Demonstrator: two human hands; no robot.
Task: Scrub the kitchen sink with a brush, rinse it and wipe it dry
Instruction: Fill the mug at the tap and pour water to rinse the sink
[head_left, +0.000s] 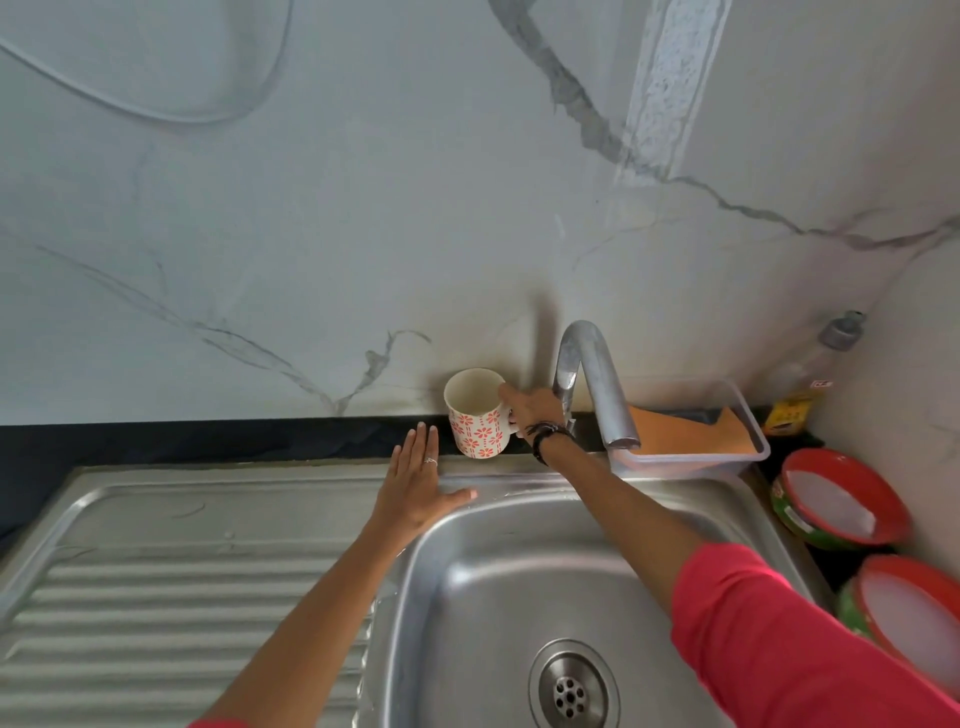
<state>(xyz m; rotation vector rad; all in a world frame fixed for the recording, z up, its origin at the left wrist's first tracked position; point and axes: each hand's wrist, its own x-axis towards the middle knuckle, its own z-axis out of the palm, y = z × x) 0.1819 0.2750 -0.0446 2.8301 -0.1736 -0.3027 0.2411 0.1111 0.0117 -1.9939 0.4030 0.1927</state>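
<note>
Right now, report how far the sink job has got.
Early. The basin is bare, with drops on its rim; no brush or running water shows. The right hand grips the mug behind the rim beside the tap; the left hand lies flat on the rim. Scrubbing, rinsing and drying remain.

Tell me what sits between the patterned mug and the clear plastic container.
In the head view, the right hand gripping the white, red-flowered mug and the chrome tap.

The right hand (530, 410) grips the patterned mug (475, 415) on the dark counter behind the sink (498, 577); the left hand (418, 480) lies flat on the rim.
</note>
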